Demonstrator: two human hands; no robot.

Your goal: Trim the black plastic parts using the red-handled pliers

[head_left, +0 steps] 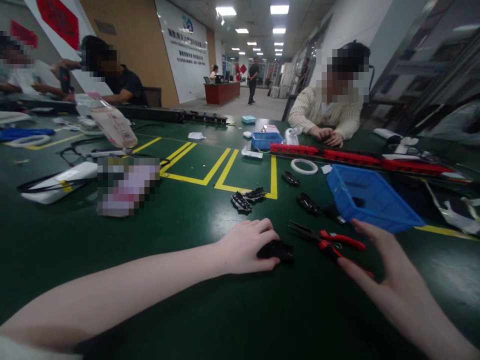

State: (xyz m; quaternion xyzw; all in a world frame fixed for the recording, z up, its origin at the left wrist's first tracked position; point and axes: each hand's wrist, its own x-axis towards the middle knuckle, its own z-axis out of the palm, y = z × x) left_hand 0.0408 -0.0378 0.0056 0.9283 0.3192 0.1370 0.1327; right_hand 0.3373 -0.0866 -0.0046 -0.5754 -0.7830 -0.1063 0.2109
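Note:
My left hand (pixel 245 246) rests on the green table (pixel 180 235) with its fingers curled over a small black plastic part (pixel 278 250). My right hand (pixel 382 265) is spread open just right of it, fingers hovering at the red-handled pliers (pixel 330 240) that lie on the table. A blue plastic bin (pixel 369 197) stands tilted just beyond my right hand. Several more black parts (pixel 247 198) lie scattered farther out, near the yellow floor-tape lines.
A person in a striped top (pixel 326 115) sits across the table behind long red strips (pixel 356 158). A second small blue bin (pixel 264 141), a tape roll (pixel 303 166), bags and cables lie around. Two more people sit at far left.

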